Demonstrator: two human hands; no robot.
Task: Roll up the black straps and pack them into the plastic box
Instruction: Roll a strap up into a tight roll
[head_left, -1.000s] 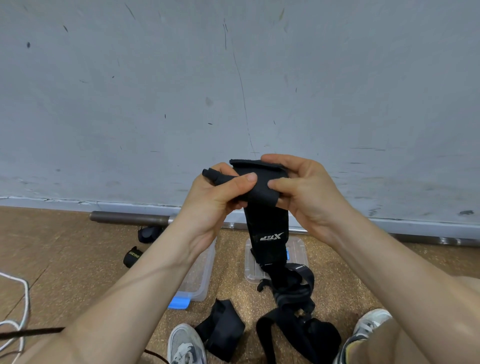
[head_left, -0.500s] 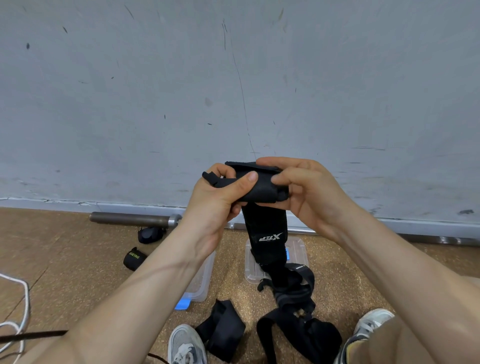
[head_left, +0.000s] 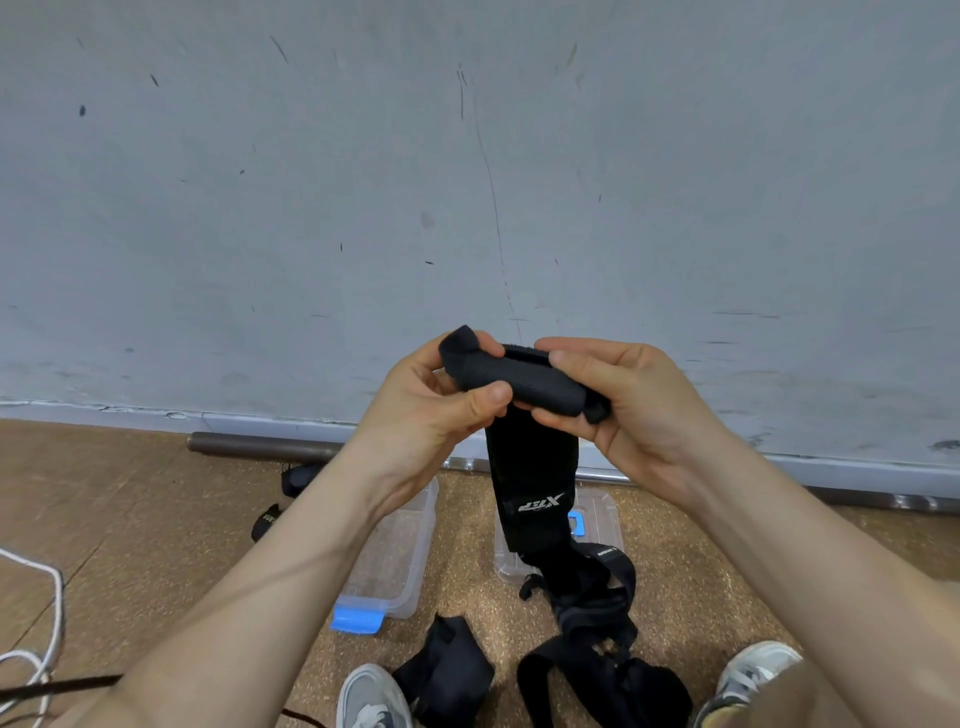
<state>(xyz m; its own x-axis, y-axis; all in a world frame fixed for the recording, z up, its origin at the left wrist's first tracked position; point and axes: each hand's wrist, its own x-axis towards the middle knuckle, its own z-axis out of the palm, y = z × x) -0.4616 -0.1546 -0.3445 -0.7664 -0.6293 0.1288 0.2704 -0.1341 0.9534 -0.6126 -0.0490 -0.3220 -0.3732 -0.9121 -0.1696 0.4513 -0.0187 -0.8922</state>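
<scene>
- We see the clear plastic box (head_left: 400, 551) on the floor (head_left: 156, 519), under the left forearm.
- The black strap (head_left: 524, 384) is held up before the wall (head_left: 311, 208), its top rolled, its tail hanging to the floor.
- We find the left hand (head_left: 431, 410) and right hand (head_left: 639, 415) each gripping one end of that roll, fingers curled.
- Two small rolled straps (head_left: 265, 522) lie left of the box.

The hanging black strap (head_left: 535, 467) bears a white "XTEP" logo, upside down. White lettering on the small black roll (head_left: 265, 522) is unreadable.
</scene>
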